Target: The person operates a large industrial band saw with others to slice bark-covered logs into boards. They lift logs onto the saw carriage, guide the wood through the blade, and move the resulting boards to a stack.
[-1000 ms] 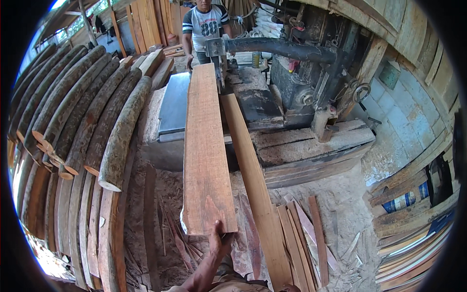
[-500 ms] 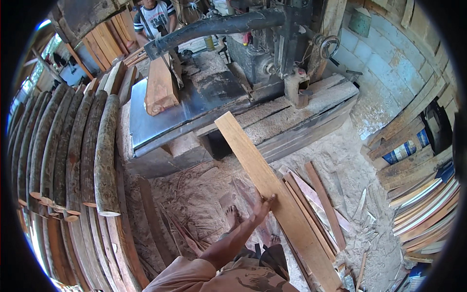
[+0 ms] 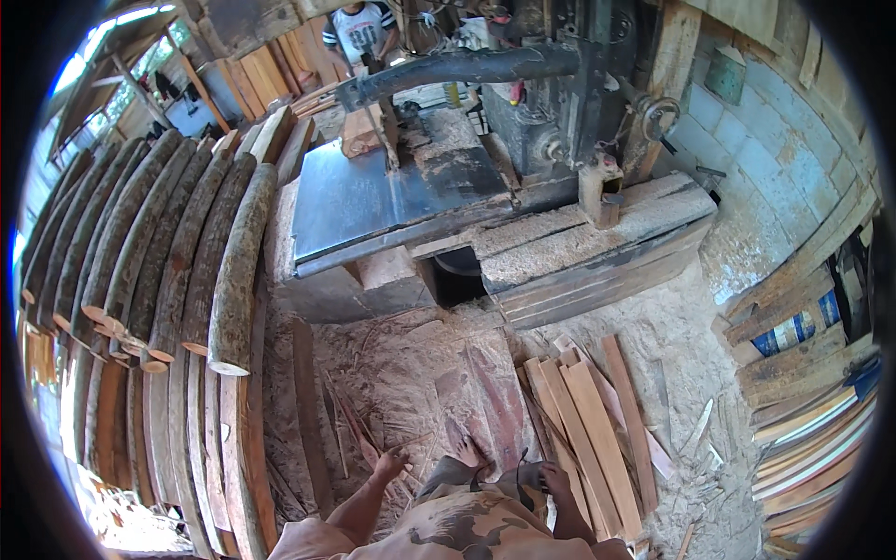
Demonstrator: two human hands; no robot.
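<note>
My left hand [image 3: 393,461] hangs in front of me over the sawdust, holding nothing, its fingers loosely apart. Close to my right thigh is my right hand [image 3: 554,479], also with nothing seen in it and its fingers hanging loose. Beside it, a light brown plank [image 3: 602,441] lies on the floor on the right, alongside another sawn plank [image 3: 571,434] and darker strips. Ahead stands a large band saw with a metal table [image 3: 341,201]. A squared timber [image 3: 362,135] rests on that table at the blade.
Bark-covered logs [image 3: 238,280] are stacked at the left. A sawdust-covered wooden bench [image 3: 551,252] runs right of the saw table. A co-worker [image 3: 359,35] stands beyond the saw. Stacked strips [image 3: 812,443] line the right side, near a block wall [image 3: 770,159].
My left hand has let go of the plank, which now lies with the others on the floor. The squared timber has moved farther back along the saw table. My view has shifted left.
</note>
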